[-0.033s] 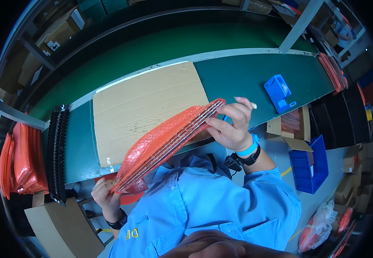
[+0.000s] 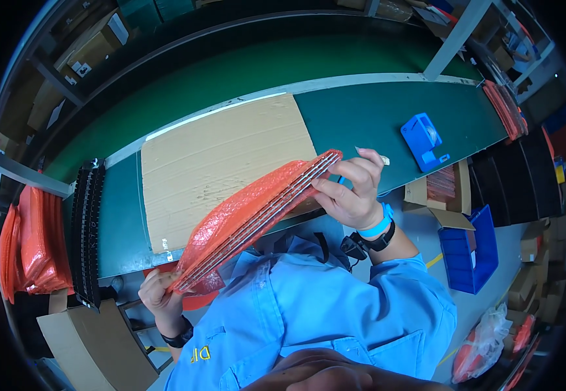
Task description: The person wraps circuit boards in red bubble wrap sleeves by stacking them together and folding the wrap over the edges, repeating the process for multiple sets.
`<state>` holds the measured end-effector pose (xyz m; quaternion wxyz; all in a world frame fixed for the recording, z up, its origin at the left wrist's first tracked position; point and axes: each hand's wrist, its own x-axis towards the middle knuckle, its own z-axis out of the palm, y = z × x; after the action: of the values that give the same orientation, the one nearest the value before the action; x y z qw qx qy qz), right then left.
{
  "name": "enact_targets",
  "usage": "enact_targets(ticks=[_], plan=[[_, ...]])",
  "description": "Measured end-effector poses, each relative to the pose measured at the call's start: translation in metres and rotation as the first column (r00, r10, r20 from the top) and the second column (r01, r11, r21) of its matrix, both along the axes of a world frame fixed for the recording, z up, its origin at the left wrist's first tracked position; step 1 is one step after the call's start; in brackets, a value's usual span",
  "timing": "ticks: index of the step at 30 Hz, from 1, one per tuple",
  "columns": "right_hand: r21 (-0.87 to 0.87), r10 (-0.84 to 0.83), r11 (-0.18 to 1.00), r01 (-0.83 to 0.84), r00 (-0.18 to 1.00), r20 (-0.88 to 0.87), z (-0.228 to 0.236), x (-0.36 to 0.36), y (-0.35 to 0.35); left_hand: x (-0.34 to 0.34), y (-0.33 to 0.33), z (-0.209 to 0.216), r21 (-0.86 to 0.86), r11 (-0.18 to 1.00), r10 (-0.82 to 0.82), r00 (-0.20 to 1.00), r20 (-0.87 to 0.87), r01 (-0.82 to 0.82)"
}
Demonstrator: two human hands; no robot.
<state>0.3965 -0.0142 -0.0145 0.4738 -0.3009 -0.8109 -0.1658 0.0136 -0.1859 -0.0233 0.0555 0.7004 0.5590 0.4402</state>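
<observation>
Both hands hold a red bubble-wrap bag at a slant over the near edge of the bench, its right end higher in the picture. Several thin, flat layers with pale edges show along the bag's open side; what they are I cannot make out. My left hand pinches the lower left corner. At the upper right end, my right hand grips the bag between thumb and fingers. Beneath the bag, a flat cardboard sheet lies on the green bench top.
A blue tape dispenser stands right on the bench. Black slotted racks and stacked red bubble-wrap bags are at left. Below right are a blue bin and an open carton; another carton sits lower left.
</observation>
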Motion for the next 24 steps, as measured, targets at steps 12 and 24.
enact_targets(ticks=[12, 24], plan=[[-0.02, 0.013, 1.0, -0.013, 1.0, 0.015, 0.0052, -0.0023, 0.0008, -0.0005, -0.0002, -0.0024, 0.006, 1.0, 0.026, 1.0, -0.007, -0.026], [-0.029, 0.028, 0.999, -0.028, 1.0, -0.003, 0.0086, -0.0041, 0.0015, 0.0008, 0.0013, -0.0025, 0.029, 1.0, 0.002, 1.0, 0.014, -0.003]])
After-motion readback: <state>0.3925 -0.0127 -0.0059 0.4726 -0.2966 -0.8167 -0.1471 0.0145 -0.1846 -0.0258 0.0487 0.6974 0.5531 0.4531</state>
